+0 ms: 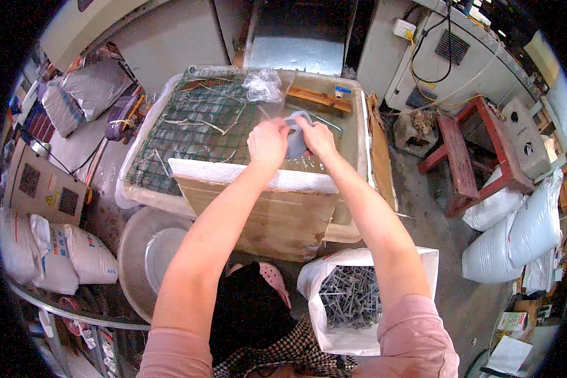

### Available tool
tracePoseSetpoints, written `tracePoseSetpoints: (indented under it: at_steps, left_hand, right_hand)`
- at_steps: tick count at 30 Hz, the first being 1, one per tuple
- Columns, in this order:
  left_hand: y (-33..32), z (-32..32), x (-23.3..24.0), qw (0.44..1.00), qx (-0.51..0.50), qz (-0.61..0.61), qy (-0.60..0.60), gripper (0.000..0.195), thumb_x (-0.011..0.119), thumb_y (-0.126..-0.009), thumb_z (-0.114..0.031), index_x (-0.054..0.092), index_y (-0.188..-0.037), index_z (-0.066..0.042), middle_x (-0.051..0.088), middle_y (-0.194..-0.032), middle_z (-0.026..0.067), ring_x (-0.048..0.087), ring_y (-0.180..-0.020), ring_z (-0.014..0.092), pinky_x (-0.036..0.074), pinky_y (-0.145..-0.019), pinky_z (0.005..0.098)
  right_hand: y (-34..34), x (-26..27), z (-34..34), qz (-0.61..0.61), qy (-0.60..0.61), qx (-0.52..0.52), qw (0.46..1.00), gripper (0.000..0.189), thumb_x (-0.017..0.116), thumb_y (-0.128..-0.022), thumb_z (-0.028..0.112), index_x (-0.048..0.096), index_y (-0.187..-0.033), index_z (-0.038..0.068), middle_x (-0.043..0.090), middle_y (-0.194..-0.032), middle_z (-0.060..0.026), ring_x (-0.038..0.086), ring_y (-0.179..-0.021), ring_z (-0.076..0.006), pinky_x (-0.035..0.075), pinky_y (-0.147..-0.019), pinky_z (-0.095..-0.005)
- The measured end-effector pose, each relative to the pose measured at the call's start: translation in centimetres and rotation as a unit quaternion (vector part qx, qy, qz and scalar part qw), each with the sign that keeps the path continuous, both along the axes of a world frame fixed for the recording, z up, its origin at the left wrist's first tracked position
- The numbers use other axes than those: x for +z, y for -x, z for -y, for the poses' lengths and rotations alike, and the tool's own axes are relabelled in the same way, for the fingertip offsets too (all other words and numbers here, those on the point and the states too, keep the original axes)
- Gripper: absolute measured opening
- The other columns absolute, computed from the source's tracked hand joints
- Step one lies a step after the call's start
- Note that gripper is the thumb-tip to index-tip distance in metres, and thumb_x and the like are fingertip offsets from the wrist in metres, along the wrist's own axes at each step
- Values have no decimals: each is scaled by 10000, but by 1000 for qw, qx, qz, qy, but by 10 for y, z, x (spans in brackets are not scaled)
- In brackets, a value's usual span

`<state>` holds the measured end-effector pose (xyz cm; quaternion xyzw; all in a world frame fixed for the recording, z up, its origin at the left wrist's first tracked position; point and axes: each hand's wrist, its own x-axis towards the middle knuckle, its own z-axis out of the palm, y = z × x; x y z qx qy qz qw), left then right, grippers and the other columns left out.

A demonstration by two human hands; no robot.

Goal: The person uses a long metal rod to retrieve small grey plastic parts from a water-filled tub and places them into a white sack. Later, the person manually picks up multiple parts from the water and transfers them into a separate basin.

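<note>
A translucent grey-blue plastic part (296,144) with a ring-shaped opening is between my hands, above a large water-filled tub (363,137). My right hand (318,136) grips its right side, thumb on the rim. At its left edge, my left hand (269,141) has its fingers pinched together; the exact contact is hidden. A thin pale stick-like piece (263,111) shows just beyond my left fingers. Green wire mesh (203,127) covers the left of the tub. White foam (208,171) and cardboard (264,222) line its near edge, under my forearms.
A white sack (349,345) of grey plastic sprue pieces (349,295) stands by my right knee. A round basin (134,264) is at left. Crumpled clear plastic (263,86) and a wooden strip (319,98) lie across the tub. A red wooden stool (458,160) stands right.
</note>
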<state>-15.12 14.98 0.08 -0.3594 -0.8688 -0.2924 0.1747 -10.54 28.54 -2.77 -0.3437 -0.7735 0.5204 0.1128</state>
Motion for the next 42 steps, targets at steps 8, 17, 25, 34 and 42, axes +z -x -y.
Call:
tracePoseSetpoints:
  at_steps: [8, 17, 25, 34, 42]
  left_hand:
    - [9, -8, -8, 998, -22, 31, -51, 130, 653, -787, -193, 681, -873, -100, 642, -796, 126, 622, -774, 323, 490, -679, 413]
    - [1, -10, -2, 995, -45, -75, 56, 78, 599, -791, -125, 629, -845, -77, 630, -888, 137, 632, -790, 349, 496, -686, 458]
    - [12, -8, 2, 983, -50, 158, 81, 251, 568, -877, -320, 646, -926, -86, 661, -896, 207, 644, -845, 345, 497, -698, 411]
    - [23, -1, -9, 878, -123, 445, -130, 439, 703, -811, -347, 648, -1054, 14, 670, -927, 62, 587, -812, 104, 461, -735, 267]
    - [32, -4, -31, 879, -81, 448, -141, 481, 746, -744, -384, 667, -1020, 3, 679, -906, 121, 633, -771, 161, 502, -701, 324]
  right_hand:
    - [3, -11, -6, -37, 138, -19, 990, 641, 555, -798, 577, 630, -875, -55, 615, -789, -145, 628, -658, -248, 503, -487, -371]
    - [-8, -15, -3, -81, -60, 55, 993, 646, 591, -805, 508, 531, -1137, -43, 626, -933, -193, 632, -765, -273, 523, -629, -356]
    - [-5, -21, -7, -149, -8, 44, 988, 621, 591, -818, 506, 548, -1149, -18, 629, -1054, -212, 649, -881, -303, 529, -693, -349]
    - [-18, -3, -13, -267, 65, 170, 946, 408, 577, -861, 198, 533, -1247, 75, 584, -1154, -133, 537, -1056, -181, 439, -871, -320]
    - [-77, 5, -24, -127, -70, 149, 978, 336, 641, -825, 68, 588, -1156, 38, 656, -902, -63, 612, -843, -115, 495, -755, -266]
